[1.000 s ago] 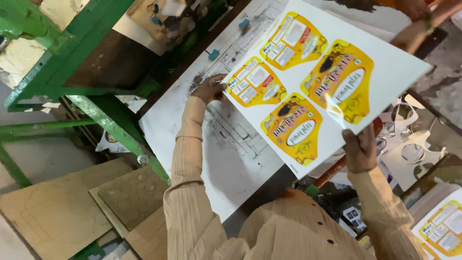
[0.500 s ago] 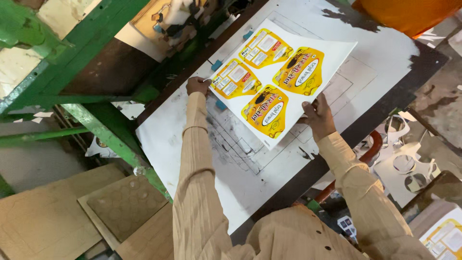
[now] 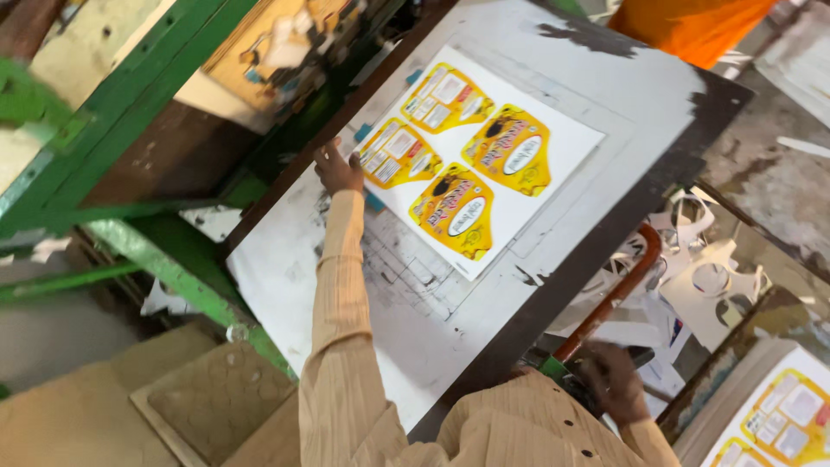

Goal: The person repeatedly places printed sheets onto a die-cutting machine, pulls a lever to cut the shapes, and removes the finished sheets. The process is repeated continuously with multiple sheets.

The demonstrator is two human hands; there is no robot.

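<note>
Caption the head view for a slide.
Left hand steadies a yellow-printed white sheet on the grey platen; right hand low.

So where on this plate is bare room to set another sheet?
Bare patches: the plate between the printed sheet and its near edge, and its far corner beyond the sheet. Crowded: the left edge where the left hand presses, and the cutout scraps.
</note>
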